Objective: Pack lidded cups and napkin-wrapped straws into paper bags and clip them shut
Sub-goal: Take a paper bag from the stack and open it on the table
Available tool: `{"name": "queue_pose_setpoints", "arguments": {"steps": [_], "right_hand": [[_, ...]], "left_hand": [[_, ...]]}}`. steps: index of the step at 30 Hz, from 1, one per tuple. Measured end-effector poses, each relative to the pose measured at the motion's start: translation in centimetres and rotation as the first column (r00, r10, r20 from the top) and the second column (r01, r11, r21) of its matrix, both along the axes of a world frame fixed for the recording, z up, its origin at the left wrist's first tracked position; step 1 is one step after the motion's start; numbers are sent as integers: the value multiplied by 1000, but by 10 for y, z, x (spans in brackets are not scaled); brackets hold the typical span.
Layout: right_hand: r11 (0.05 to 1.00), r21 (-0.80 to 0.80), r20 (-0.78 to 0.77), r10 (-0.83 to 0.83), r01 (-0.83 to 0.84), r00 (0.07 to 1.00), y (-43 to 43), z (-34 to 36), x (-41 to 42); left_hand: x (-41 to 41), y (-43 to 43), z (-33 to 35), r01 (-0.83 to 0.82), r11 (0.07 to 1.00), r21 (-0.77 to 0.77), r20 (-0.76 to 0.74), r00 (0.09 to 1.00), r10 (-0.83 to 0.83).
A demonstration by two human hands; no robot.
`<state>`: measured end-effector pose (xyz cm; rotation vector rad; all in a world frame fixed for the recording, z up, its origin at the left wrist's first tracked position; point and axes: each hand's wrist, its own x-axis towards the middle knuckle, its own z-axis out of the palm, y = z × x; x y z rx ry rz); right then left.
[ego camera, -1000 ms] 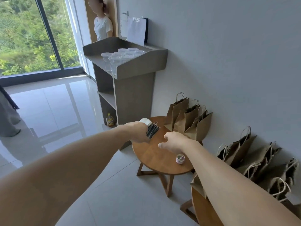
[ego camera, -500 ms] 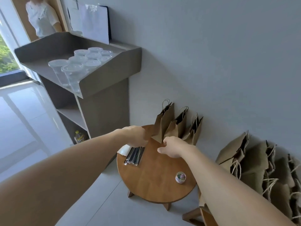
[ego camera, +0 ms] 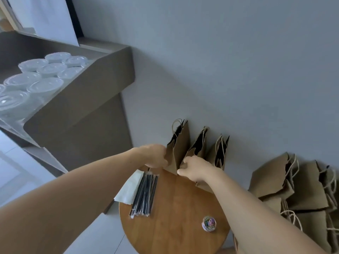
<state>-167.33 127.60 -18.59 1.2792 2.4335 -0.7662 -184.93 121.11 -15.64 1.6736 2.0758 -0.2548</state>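
Three bags line the tabletop's far edge, none packed yet; my right hand pinches the first bag, left hand on it, fingers hidden; cups, straws, clips untouched

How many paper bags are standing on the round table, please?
3, side by side at the table's far edge: left bag, middle bag, right bag; none seems hidden.

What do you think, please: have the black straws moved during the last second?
Yes. The black straws went from the left hand down onto the round table, now lying near its left edge.
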Motion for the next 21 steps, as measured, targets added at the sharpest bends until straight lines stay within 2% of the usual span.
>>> {"name": "queue_pose_setpoints", "arguments": {"steps": [6, 12, 17, 21], "right_hand": [[974, -32, 11, -225, 225, 974, 38, -26, 23], [897, -51, 46, -436, 438, 899, 36, -29, 39], [803, -57, 70, -590, 594, 804, 33, -28, 47], [757, 6, 64, -652, 653, 756, 43, -34, 52]], "left_hand": [[8, 70, -31, 228, 973, -32, 52, 973, -226], [17, 127, -44, 498, 866, -32, 82, 865, -495], [22, 152, -47, 617, 787, -9, 141, 780, -610], [26, 157, -50, 631, 775, -38, 167, 768, -618]]}}
